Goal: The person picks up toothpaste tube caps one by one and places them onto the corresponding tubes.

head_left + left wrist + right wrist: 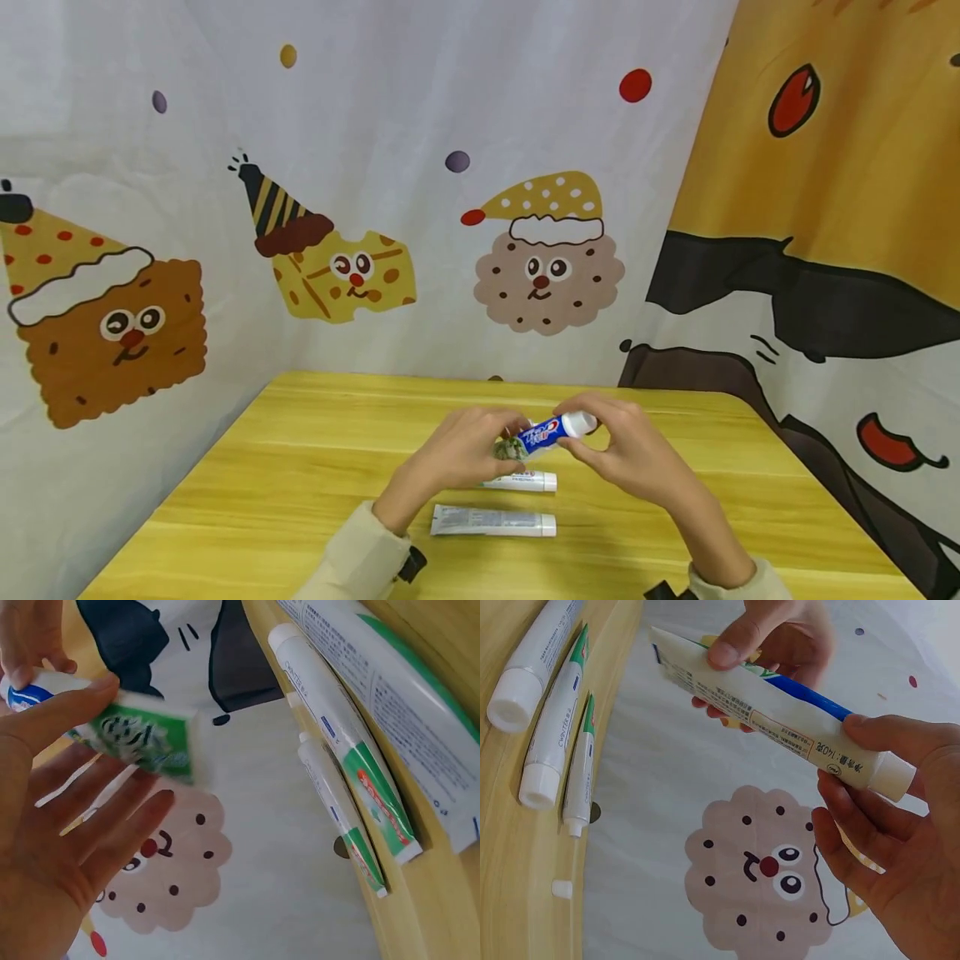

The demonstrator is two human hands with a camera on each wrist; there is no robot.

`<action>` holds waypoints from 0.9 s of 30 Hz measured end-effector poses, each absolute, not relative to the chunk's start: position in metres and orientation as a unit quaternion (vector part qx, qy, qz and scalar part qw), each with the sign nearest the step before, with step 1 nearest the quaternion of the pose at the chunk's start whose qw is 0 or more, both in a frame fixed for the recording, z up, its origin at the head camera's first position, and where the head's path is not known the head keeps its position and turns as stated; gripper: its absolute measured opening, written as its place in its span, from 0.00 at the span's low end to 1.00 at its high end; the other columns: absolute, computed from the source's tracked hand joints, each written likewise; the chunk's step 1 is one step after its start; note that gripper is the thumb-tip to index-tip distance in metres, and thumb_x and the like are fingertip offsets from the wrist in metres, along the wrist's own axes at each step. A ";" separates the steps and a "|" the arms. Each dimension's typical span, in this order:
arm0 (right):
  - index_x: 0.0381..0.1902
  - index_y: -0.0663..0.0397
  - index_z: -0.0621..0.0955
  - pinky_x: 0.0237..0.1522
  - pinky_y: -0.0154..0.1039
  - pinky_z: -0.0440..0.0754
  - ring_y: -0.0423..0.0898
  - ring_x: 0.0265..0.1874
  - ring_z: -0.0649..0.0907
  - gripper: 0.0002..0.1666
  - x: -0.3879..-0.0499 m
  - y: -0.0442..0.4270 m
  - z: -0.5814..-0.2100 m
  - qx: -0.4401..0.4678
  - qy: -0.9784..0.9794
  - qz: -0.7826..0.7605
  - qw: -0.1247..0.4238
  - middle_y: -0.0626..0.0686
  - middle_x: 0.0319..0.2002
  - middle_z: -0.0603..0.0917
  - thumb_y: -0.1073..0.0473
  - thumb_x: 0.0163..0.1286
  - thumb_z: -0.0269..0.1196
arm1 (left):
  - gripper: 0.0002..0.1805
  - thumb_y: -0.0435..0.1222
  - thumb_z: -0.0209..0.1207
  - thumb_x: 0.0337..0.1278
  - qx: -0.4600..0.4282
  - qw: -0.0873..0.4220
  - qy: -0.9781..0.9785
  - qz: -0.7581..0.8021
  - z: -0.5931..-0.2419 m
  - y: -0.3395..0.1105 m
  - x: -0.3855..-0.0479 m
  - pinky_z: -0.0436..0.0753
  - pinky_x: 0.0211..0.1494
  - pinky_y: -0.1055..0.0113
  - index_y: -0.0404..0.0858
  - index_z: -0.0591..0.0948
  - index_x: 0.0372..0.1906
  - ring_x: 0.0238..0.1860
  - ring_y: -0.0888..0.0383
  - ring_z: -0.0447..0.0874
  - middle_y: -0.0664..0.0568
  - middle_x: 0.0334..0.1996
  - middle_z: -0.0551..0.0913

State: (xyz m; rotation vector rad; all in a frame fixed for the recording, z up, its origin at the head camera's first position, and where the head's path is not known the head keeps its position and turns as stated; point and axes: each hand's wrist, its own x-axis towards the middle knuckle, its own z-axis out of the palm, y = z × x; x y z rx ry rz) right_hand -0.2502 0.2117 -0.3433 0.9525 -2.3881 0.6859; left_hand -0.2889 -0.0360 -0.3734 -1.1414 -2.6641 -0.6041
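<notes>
A toothpaste tube (pixel 542 436) with blue and green print and a white cap is held up above the table in both hands. My left hand (pixel 467 448) pinches its flat end between thumb and fingers. The right hand (pixel 636 450) grips the cap end. In the right wrist view the tube's printed back (pixel 769 712) faces the camera. Below the hands lie a large tube (pixel 491 522), capped in white, and a medium tube (pixel 536 481), partly covered by the left hand. A small tube (pixel 579 772) lies beyond them, hidden by the hands in the head view.
The tubes rest on a yellow wood-grain table (pixel 300 483). A small white piece (pixel 562 888) lies near the table's far edge. Behind the table hangs a white cloth (pixel 375 108) printed with cartoon cookies and cheese.
</notes>
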 end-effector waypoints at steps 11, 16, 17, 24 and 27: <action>0.44 0.42 0.86 0.37 0.35 0.83 0.36 0.38 0.84 0.19 -0.259 0.211 -0.353 0.299 -0.896 0.224 0.240 0.40 0.43 0.89 0.61 0.56 0.79 | 0.21 0.50 0.76 0.52 -0.362 0.136 -0.902 -0.193 -0.380 -0.044 -0.301 0.75 0.36 0.75 0.51 0.87 0.51 0.36 0.68 0.84 0.62 0.42 0.90; 0.44 0.44 0.86 0.35 0.33 0.80 0.36 0.34 0.82 0.18 -0.271 0.212 -0.361 0.277 -0.912 0.210 0.219 0.42 0.42 0.90 0.61 0.56 0.78 | 0.21 0.50 0.76 0.53 -0.365 0.134 -0.907 -0.162 -0.383 -0.042 -0.313 0.72 0.30 0.77 0.51 0.88 0.51 0.32 0.68 0.80 0.61 0.43 0.91; 0.44 0.45 0.86 0.34 0.32 0.80 0.36 0.34 0.82 0.18 -0.274 0.212 -0.363 0.274 -0.915 0.210 0.210 0.42 0.42 0.90 0.61 0.56 0.78 | 0.21 0.50 0.76 0.53 -0.366 0.131 -0.909 -0.152 -0.383 -0.041 -0.317 0.71 0.29 0.76 0.51 0.88 0.52 0.31 0.68 0.79 0.62 0.43 0.91; 0.42 0.48 0.86 0.42 0.41 0.83 0.43 0.38 0.82 0.16 -0.311 0.210 -0.380 0.253 -0.938 0.202 0.126 0.46 0.43 0.87 0.66 0.56 0.76 | 0.22 0.50 0.73 0.57 -0.379 0.084 -0.917 -0.089 -0.393 -0.038 -0.347 0.81 0.37 0.73 0.50 0.87 0.55 0.38 0.66 0.85 0.62 0.47 0.90; 0.40 0.50 0.87 0.44 0.44 0.84 0.45 0.39 0.83 0.15 -0.327 0.209 -0.393 0.250 -0.946 0.187 0.089 0.46 0.39 0.87 0.67 0.55 0.75 | 0.21 0.49 0.74 0.56 -0.387 0.058 -0.918 -0.071 -0.402 -0.036 -0.360 0.84 0.47 0.68 0.50 0.87 0.54 0.44 0.63 0.88 0.62 0.48 0.90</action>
